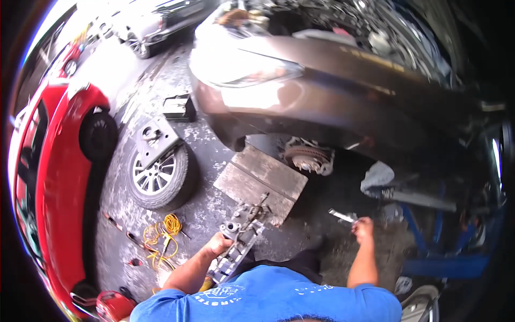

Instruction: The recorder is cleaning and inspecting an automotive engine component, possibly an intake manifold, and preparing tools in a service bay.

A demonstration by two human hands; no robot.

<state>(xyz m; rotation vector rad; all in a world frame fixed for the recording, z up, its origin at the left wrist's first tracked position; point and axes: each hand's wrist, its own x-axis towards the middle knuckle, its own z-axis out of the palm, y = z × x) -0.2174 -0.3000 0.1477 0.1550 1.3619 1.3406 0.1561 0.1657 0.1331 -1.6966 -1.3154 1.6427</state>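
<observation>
Below the brown car's front corner, left hand (218,244): fingers curled around the near left edge of a metal assembly (236,239); grip closed, details of the fingertips too small to tell.
Metal assembly: in front of the person's body, tilted, its far end overlapping the lower edge of a wooden board (261,180) in view; contact with the board cannot be told. Grey, with a round-holed part toward the left and a ladder-like silver frame nearest the body.
Right hand (363,229): well apart from the left, to its right; fingers closed on one end of a slim silver tool (341,216).
Silver tool: free end pointing up and left, clear of the assembly.
Board: flat on the floor, a seam across it.
Brake disc (308,158): exposed under the fender of the brown car (327,61), beyond the board.
Removed wheel (179,180): lying left of the board, a grey plate (167,140) resting on it.
Yellow cord (171,224): coiled loosely on the floor, left of the left hand.
Red car (63,188): far left.
</observation>
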